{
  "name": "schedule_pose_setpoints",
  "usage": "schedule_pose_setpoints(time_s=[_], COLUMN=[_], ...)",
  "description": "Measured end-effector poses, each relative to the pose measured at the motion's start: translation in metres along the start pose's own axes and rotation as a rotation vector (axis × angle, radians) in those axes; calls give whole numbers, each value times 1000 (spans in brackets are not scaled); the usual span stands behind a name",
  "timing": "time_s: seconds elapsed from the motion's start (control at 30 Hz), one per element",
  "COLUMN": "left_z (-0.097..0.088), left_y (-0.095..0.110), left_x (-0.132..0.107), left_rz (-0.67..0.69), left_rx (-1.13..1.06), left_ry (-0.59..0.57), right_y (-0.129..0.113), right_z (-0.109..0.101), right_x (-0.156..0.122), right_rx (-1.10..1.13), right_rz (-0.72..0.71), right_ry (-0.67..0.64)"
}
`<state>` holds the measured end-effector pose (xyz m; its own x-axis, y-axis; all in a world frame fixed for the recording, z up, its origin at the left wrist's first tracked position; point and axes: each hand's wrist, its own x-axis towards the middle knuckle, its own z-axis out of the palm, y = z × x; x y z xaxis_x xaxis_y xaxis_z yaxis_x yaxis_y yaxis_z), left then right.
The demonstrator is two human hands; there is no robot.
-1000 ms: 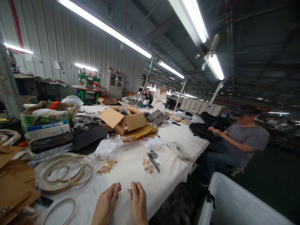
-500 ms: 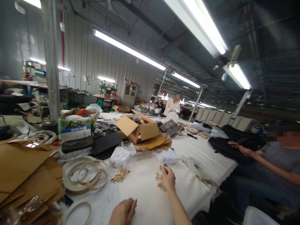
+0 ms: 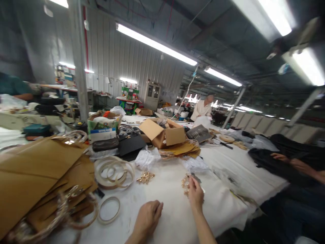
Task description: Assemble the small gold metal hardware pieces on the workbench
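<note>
My left hand [image 3: 149,217] rests near the front of the white table, its fingers curled closed; what they hold, if anything, is hidden. My right hand [image 3: 196,194] reaches farther out, fingertips pinched together beside a scatter of small gold-coloured metal pieces [image 3: 185,183]. Whatever is in that pinch is too small to make out. Just beyond those fingertips lies a small dark flat item [image 3: 196,177]. A second heap of gold-coloured metal pieces [image 3: 146,177] sits farther left on the cloth, apart from both hands.
Brown paper sheets [image 3: 48,169] and rolls of pale tape [image 3: 114,173] lie left. An open cardboard box [image 3: 175,136] stands behind, with clear plastic bags [image 3: 147,158] before it. At right, a co-worker's hands [image 3: 299,164] touch black fabric [image 3: 266,157]. Another person [image 3: 201,110] stands far back.
The view has turned left, so things appear farther right. My right hand stays at the scattered gold-coloured pieces, and my left hand stays curled near the table's front.
</note>
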<state>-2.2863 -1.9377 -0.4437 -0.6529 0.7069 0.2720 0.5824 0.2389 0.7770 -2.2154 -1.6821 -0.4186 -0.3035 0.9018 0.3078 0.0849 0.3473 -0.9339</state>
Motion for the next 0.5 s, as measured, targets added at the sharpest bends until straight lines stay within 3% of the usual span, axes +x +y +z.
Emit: schedule_pose_setpoints(time_s=[0.2, 0.3, 0.4, 0.5], left_z=[-7, -10, -17, -23], left_y=[7, 7, 13, 12], left_x=[-3, -2, -17, -38], left_rz=[-67, -91, -63, -10], left_rx=[-48, -57, -81, -108], left_ry=[43, 78, 73, 34], right_y=[-3, 0, 0, 1], right_z=[13, 17, 15, 14], right_x=[-101, -140, -158, -140], right_rx=[277, 272, 229, 199], right_rz=[181, 273, 257, 163], right_ry=[-45, -98, -130, -121])
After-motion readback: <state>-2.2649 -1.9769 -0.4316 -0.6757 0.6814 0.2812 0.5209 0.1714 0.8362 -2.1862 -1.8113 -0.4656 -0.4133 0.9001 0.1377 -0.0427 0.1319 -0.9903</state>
